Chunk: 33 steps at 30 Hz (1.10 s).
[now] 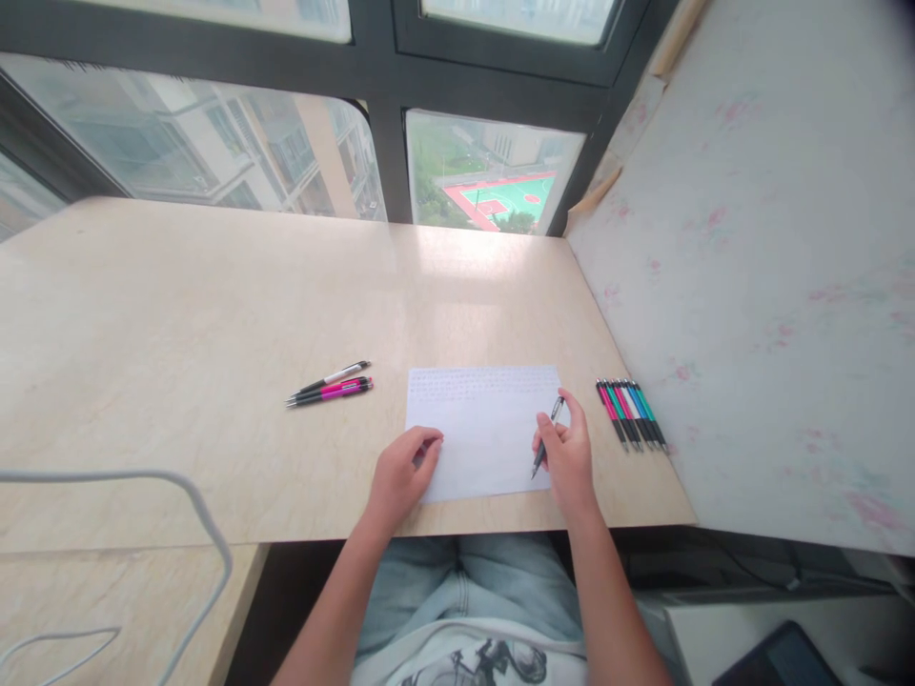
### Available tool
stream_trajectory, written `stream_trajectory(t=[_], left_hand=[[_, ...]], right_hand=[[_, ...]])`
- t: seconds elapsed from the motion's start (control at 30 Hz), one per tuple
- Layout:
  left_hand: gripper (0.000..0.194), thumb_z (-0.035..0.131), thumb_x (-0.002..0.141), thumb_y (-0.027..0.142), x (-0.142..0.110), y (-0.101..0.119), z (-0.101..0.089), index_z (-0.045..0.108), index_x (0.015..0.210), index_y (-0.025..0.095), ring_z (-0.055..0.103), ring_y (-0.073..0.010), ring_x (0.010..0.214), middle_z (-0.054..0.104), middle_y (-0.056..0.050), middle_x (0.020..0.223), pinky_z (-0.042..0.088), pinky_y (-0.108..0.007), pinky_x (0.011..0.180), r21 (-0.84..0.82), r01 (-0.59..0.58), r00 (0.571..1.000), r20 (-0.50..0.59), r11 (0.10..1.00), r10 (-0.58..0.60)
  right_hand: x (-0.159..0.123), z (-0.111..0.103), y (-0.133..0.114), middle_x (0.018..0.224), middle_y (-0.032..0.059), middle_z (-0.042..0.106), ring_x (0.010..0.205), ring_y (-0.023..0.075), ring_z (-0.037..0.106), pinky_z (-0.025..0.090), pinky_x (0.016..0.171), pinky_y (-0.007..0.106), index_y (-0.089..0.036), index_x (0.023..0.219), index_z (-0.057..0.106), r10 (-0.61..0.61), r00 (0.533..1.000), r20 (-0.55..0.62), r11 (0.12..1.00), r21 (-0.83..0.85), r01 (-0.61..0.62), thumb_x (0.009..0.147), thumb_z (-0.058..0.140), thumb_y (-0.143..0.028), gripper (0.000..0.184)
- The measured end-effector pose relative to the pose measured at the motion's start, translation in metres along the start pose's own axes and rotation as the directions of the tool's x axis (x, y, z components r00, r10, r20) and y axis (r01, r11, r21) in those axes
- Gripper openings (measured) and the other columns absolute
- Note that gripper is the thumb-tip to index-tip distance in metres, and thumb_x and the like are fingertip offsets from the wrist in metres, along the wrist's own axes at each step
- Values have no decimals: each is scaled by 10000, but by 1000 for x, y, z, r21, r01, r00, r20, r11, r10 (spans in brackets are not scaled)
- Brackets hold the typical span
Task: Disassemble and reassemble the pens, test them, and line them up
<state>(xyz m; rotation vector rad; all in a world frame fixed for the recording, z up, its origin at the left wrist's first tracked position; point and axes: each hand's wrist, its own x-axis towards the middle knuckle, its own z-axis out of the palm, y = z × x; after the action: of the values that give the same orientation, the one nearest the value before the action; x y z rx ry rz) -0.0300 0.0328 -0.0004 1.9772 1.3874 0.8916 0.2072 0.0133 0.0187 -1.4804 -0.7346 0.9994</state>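
Observation:
A white sheet of paper (480, 429) lies on the beige table (214, 314) near its front edge, with faint writing along its top. My right hand (568, 453) is closed round a black pen (546, 437), its tip down on the paper's right side. My left hand (401, 472) rests at the sheet's lower left corner with its fingers curled against the paper. To the left of the sheet lie three pens (330, 384), one of them pink. A row of several coloured pens (633, 413) lies to the right of the sheet.
A pale marbled wall (772, 286) closes the table's right side. Dark-framed windows (400, 105) run behind the table. A white cable (178, 495) loops over the front left. A dark tablet-like object (779, 659) lies low at the right.

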Motion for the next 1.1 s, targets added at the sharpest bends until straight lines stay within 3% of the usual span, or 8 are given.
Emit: stream_trajectory(t=[0.2, 0.37, 0.5, 0.63, 0.73, 0.83, 0.97, 1.1], left_hand=[[189, 496, 924, 295, 0, -1, 0, 662, 920, 206, 671, -185, 742, 725, -44, 845, 535, -301, 674, 17, -17, 1000, -12, 1000, 17], [183, 501, 922, 295, 0, 0, 0, 660, 919, 204, 672, -185, 748, 725, -42, 852, 530, -299, 678, 20, -10, 1000, -15, 1000, 10], [165, 515, 915, 283, 0, 0, 0, 661, 918, 205, 672, -183, 752, 729, -38, 861, 522, -293, 674, 14, 2, 1000, -7, 1000, -2], [179, 502, 928, 292, -1, -1, 0, 658, 925, 203, 673, -183, 754, 726, -40, 859, 522, -289, 668, 16, -11, 1000, -3, 1000, 11], [189, 494, 932, 299, -1, -2, 0, 657, 931, 203, 672, -184, 757, 724, -42, 865, 524, -290, 672, 13, -18, 1000, -2, 1000, 18], [192, 493, 934, 305, -1, -3, 1, 655, 929, 202, 669, -186, 764, 723, -43, 871, 524, -298, 696, 9, 0, 1000, 6, 1000, 0], [185, 495, 934, 306, 0, -4, 1, 652, 932, 209, 662, -189, 784, 721, -43, 892, 513, -304, 732, 0, 37, 999, 17, 999, -37], [180, 499, 931, 307, 0, -3, 1, 653, 933, 213, 658, -189, 787, 717, -36, 892, 505, -304, 737, -13, 49, 999, 23, 999, -49]], right_hand=[[-5, -4, -3, 513, -83, 557, 396, 89, 411, 309, 366, 153, -220, 1415, 371, -94, 995, 22, 994, -61, 95, 834, 640, -445, 678], [-8, -5, -2, 527, -66, 577, 436, 118, 480, 358, 389, 181, -192, 1391, 393, -94, 992, 79, 988, -119, 103, 821, 639, -438, 668], [-6, -7, 3, 534, -68, 574, 463, 142, 517, 399, 444, 221, -177, 1472, 310, -110, 991, 71, 971, -206, 122, 843, 600, -447, 743], [3, -12, 14, 524, -78, 527, 481, 161, 506, 377, 509, 256, -132, 1524, 251, -212, 971, 109, 822, -517, 238, 859, 564, -410, 786], [8, -18, 21, 546, -62, 510, 508, 167, 493, 333, 531, 262, -141, 1473, 379, -306, 941, 141, 637, -704, 313, 860, 549, -360, 673], [11, -21, 21, 690, -3, 619, 646, 189, 580, 358, 589, 270, -188, 1356, 529, -278, 947, 161, 523, -801, 290, 861, 553, -338, 518], [11, -23, 17, 867, 44, 686, 830, 211, 624, 405, 692, 291, -180, 1203, 630, -222, 963, 149, 469, -850, 240, 891, 513, -332, 366], [8, -21, 14, 892, 44, 689, 838, 204, 620, 403, 710, 295, -182, 1083, 666, -216, 967, 137, 461, -858, 225, 909, 498, -344, 291]])
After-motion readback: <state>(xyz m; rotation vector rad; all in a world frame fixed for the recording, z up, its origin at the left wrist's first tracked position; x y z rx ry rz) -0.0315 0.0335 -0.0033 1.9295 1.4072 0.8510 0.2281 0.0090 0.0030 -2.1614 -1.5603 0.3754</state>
